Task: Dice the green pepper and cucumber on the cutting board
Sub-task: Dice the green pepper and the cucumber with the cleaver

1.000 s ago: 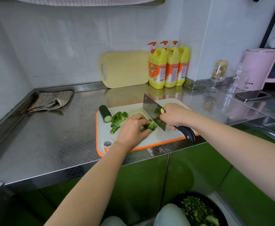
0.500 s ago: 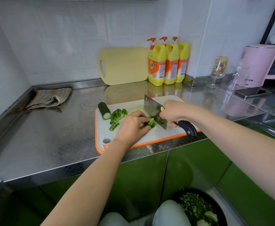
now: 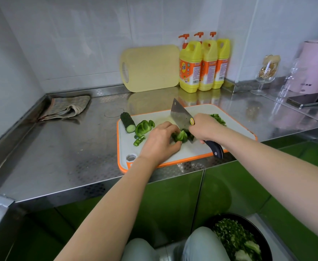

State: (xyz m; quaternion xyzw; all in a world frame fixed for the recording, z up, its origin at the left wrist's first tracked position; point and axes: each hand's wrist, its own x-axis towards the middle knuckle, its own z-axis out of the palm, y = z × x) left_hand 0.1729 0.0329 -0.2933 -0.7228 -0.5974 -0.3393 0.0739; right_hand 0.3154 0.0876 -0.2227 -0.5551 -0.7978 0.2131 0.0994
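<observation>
Steel bench (image 3: 60, 147): carries the cutting board (image 3: 194, 152), set at the front edge, presumably to keep the work within easy reach.

Knife (image 3: 180, 115): broad blade held upright, edge down at the green pepper piece (image 3: 180, 136) mid-board.

Right hand (image 3: 204, 129): wrapped round the knife where blade meets handle. This close grip likely serves control. The dark handle end protrudes behind.

Left hand (image 3: 160, 143): fingers curled over the green pepper piece, pinning it to the board. The fingertips are tucked just beside the blade, judged a guard against the edge.

Cucumber (image 3: 128, 123): a stub with one cut end at the board's far left corner, parked well apart from the blade.

Pepper strips (image 3: 143, 127): lying beside the cucumber, apparently awaiting dicing.

Diced bits (image 3: 218, 119): at the far right, apparently kept out of the cutting zone.

Dicing judged partway through.
</observation>
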